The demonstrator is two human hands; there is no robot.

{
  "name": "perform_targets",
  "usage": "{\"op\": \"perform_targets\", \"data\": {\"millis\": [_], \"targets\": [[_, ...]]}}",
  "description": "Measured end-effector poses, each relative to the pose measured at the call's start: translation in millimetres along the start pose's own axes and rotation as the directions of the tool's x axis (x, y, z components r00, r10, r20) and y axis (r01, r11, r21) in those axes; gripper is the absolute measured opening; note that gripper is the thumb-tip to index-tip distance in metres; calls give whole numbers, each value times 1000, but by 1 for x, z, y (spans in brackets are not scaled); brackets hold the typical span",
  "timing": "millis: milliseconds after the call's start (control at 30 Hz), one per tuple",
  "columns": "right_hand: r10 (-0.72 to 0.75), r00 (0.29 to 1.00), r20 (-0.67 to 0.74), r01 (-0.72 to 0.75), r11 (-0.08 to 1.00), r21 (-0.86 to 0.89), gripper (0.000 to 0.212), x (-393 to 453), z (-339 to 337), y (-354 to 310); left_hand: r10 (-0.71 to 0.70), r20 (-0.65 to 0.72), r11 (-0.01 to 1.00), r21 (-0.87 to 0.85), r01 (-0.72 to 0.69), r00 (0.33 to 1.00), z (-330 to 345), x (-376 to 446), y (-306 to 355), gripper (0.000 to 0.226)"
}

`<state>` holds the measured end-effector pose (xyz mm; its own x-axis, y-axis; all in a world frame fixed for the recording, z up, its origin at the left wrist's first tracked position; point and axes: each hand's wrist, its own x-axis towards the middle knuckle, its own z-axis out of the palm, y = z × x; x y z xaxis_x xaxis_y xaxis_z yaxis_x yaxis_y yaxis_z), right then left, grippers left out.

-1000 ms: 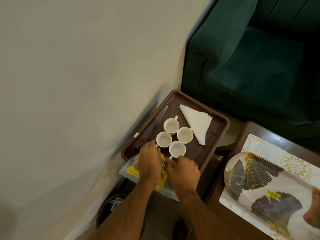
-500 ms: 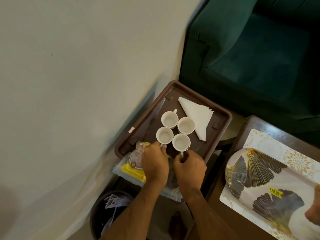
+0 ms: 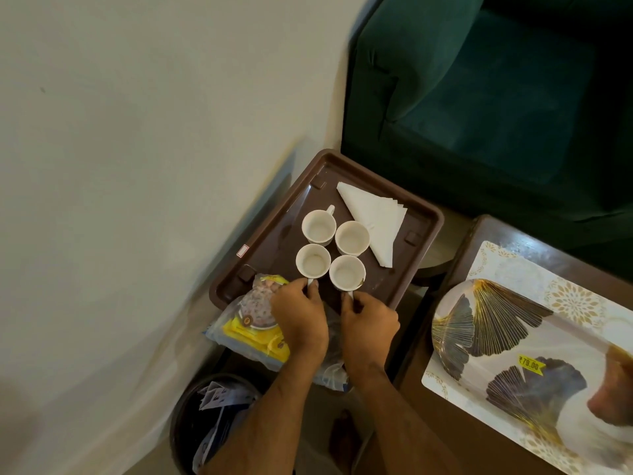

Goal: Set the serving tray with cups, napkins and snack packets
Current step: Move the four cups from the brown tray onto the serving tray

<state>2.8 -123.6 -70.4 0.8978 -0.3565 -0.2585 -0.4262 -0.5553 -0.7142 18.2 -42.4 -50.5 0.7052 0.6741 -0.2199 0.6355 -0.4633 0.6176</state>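
- At 7 o'clock we see a dark bin (image 3: 205, 430) holding paper scraps.
- Just above it, a clear snack packet (image 3: 250, 323) with a yellow label overlaps the near edge of the brown serving tray (image 3: 424, 231).
- Our left hand (image 3: 299, 317) lies over the packet and pinches the handle of the near-left cup (image 3: 312, 261).
- Our right hand (image 3: 371, 322) pinches the handle of the near-right cup (image 3: 347, 272).
- Two more cups (image 3: 318, 226) stand behind, all four touching.
- Folded white napkins (image 3: 375, 221) lie at the tray's 2 o'clock.
- At 4 o'clock, a leaf-patterned tray (image 3: 513, 337) rests on a dark counter (image 3: 455, 437).
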Motion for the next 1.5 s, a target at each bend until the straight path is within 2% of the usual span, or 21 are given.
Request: {"op": "perform_targets", "data": {"millis": [367, 700, 867, 1067, 1367, 1500], "targets": [[-49, 997, -68, 55, 993, 101, 9, -11, -48, 11, 26, -64, 997, -67, -30, 998, -9, -50, 16, 22], [-50, 987, -153, 61, 996, 62, 15, -16, -134, 62, 106, 19, 992, -71, -105, 994, 18, -143, 47, 20], [-12, 975, -222, 21, 999, 38, 21, -18, -173, 105, 143, 95, 988, -68, -137, 985, 44, -194, 51, 16], [71, 960, -270, -61, 997, 45, 18, -25, -209, 159, 188, 187, 982, -47, -182, 964, 77, -246, 56, 15], [181, 930, -319, -164, 983, 80, 17, -29, -234, 209, 279, 228, 958, 2, -287, 933, 111, -284, 52, 10], [202, 919, -339, -187, 979, 75, 24, -31, -237, 221, 284, 246, 955, 15, -297, 927, 121, -291, 43, 10]]}}
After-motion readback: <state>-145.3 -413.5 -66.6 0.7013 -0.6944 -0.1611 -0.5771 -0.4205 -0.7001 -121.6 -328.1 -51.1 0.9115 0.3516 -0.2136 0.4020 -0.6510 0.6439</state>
